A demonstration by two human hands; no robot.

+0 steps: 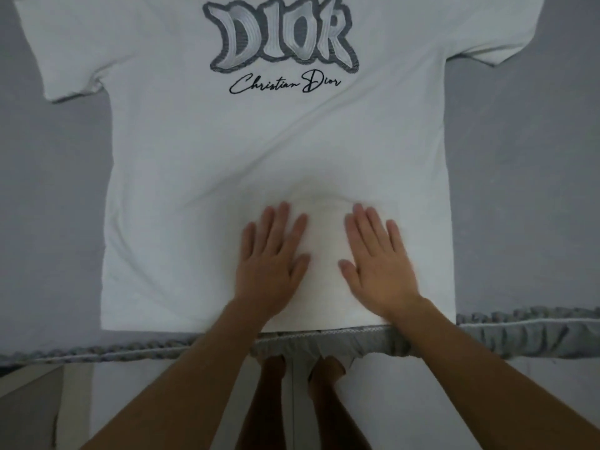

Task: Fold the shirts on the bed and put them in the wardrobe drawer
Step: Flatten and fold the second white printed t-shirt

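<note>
Grey bed (pixel 58 206), white shirt (pixel 279 151) flat beneath both palms.

— Where are your hands?

— Both lie palm down in front of me, side by side with a gap between them. My left hand (pixel 271 254) has its fingers straight and slightly fanned, thumb pointing inward. My right hand (pixel 378 258) mirrors it, fingers flat and close together, thumb angled toward the left one.

— And your arms?

— Both forearms are bare and reach forward from the lower corners, converging toward the middle, wrists straight.
</note>
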